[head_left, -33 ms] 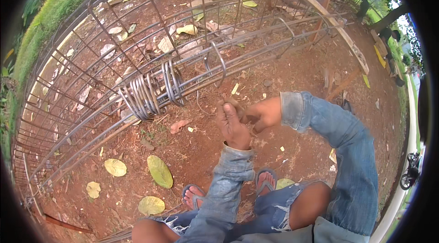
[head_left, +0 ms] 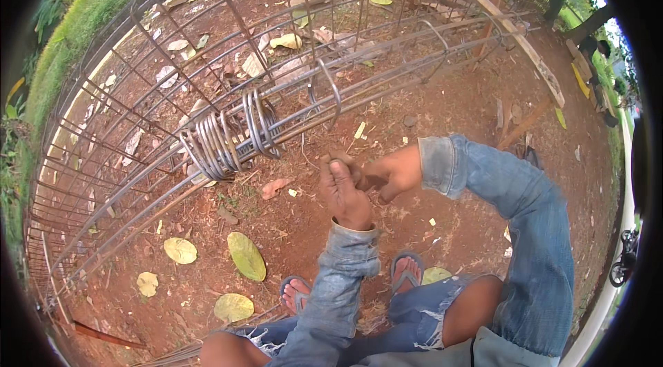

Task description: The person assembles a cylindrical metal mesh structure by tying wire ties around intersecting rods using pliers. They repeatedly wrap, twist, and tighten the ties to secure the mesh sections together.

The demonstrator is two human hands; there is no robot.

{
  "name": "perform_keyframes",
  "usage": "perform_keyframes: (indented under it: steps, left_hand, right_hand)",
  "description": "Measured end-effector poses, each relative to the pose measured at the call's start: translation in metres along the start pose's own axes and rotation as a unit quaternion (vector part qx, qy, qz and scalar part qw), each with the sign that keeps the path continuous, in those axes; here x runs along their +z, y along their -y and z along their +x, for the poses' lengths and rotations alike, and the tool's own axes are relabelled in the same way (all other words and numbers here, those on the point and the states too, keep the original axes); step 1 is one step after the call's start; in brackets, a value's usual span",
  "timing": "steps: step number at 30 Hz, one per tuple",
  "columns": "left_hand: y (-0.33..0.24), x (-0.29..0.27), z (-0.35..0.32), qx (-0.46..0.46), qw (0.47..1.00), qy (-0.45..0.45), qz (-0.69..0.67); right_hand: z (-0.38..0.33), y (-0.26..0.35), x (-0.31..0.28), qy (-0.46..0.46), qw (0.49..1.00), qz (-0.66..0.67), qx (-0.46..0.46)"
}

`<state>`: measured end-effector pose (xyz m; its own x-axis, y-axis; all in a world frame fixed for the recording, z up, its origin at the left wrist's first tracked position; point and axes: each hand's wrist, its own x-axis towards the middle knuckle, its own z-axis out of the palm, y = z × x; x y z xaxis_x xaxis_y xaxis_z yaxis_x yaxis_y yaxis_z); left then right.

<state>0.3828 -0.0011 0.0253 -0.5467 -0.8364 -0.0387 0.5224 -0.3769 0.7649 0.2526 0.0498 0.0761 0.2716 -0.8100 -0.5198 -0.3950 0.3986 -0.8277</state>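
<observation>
My left hand [head_left: 349, 196] is closed, thumb on top, above the red soil in front of a long steel rebar cage [head_left: 304, 22]. My right hand [head_left: 394, 172] meets it from the right with bent fingers, its fingertips partly hidden behind the left hand. Whatever the fingers pinch is too small to make out. A thin curved wire [head_left: 309, 160] shows just left of my left fingertips; I cannot tell whether it reaches them. Bunched steel stirrups [head_left: 210, 146] hang around the cage's near bars, with a single stirrup [head_left: 330, 91] farther right.
A wooden plank [head_left: 514, 39] slants across the cage's right end. Large yellow-green leaves [head_left: 246, 256] and dry debris lie on the soil around my sandalled feet [head_left: 406, 272]. A reddish bar [head_left: 110, 336] lies at lower left. A motorbike [head_left: 625, 260] stands far right.
Both hands have shifted slightly left together over the soil, still joined at the fingers. The whole view has moved a little; the cage and stirrups look the same.
</observation>
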Motion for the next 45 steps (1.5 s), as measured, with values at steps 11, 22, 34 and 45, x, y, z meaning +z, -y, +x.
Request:
perform_keyframes:
  steps: [11,22,34,45]
  left_hand:
    - [-0.035,-0.014,0.018,0.131,0.926,0.130,0.330]
    - [-0.144,0.040,0.032,0.196,0.659,0.389,0.613]
    - [-0.134,0.016,0.024,0.078,0.828,0.237,0.502]
    - [-0.131,0.033,0.104,0.209,0.612,0.280,0.710]
  right_hand:
    - [0.048,-0.049,0.045,-0.158,0.891,0.293,-0.310]
    - [0.036,-0.016,0.036,-0.181,0.856,0.218,-0.432]
    - [0.029,0.003,0.062,-0.254,0.800,0.349,-0.417]
    - [0.044,-0.048,0.057,-0.512,0.767,0.354,-0.156]
